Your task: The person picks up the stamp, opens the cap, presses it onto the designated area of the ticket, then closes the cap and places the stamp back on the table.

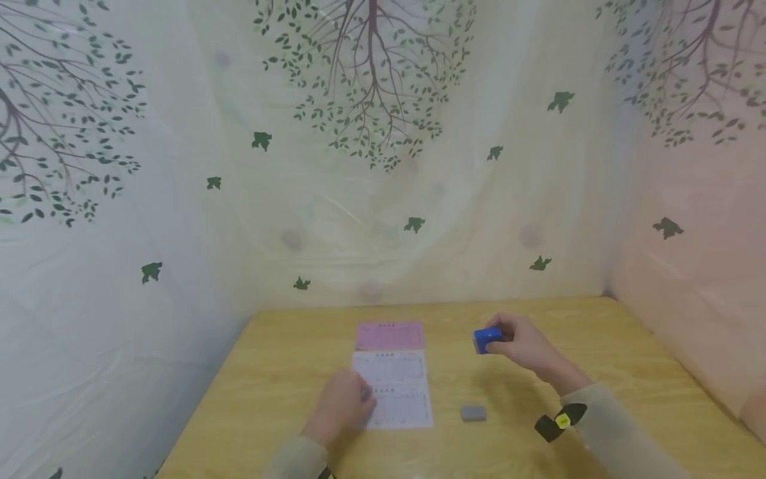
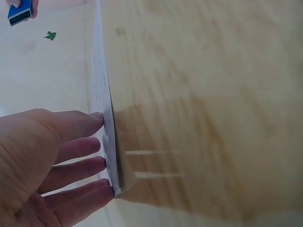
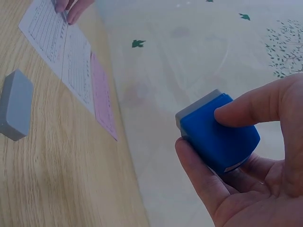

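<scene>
My right hand holds a blue stamp above the table, thumb on one side and fingers on the other. Its grey base points left, and in the left wrist view a dark rectangular face shows on the stamp. My left hand rests at the left edge of a white printed form, with fairly straight fingertips touching the paper. A grey cap lies on the table to the right of the form.
Beyond the white form lies a pink printed section, lined up with it. The wooden table ends at pale curtains printed with trees and green birds. A black band with a yellow mark sits on the right wrist.
</scene>
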`<state>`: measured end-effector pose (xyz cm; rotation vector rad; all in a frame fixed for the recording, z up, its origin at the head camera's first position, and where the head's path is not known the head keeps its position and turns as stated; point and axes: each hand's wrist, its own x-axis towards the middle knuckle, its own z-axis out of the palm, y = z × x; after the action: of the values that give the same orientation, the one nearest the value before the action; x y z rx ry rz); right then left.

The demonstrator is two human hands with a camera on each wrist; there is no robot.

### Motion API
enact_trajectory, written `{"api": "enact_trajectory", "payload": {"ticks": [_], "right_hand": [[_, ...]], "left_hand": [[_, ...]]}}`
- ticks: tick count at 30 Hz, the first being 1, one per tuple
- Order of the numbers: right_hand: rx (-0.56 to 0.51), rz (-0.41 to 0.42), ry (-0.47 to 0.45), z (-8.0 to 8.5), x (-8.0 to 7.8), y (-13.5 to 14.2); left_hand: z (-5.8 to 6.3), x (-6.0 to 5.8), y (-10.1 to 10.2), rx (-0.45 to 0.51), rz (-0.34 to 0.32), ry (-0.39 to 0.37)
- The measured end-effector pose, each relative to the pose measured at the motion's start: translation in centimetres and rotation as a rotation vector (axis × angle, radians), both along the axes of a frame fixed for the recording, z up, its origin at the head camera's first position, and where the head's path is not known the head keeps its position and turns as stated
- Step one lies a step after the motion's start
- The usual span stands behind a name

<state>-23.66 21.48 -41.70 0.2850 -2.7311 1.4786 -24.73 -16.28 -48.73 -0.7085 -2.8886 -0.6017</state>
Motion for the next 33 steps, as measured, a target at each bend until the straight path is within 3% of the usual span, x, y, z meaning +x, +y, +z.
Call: {"api": "enact_trajectory", "payload": {"ticks": [8, 16, 24, 28, 33], "right_hand": [[0.057, 0.004, 0.042, -1.1, 0.5, -0.9], [0.233, 0.178, 0.15, -3.5, 1.7, -4.8], [0.199, 0.289, 0.11, -4.8, 2.4, -9.0], [0.198, 0.307, 0.092, -5.4, 2.6, -10.3], [0.234, 0.312, 0.132, -5.8, 2.6, -11.1]], "left_hand": [[-0.2, 0.0, 0.4, -0.045, 0.04, -0.021], [-0.5, 0.2, 0.5, -0.07, 0.054, 0.023], [-0.5, 0.1, 0.4, -0.049, 0.059, 0.044], [-0.6, 0.0, 0.4, -0.045, 0.054, 0.033], [-0.6, -0.1, 0.4, -0.047, 0.064, 0.002]]}}
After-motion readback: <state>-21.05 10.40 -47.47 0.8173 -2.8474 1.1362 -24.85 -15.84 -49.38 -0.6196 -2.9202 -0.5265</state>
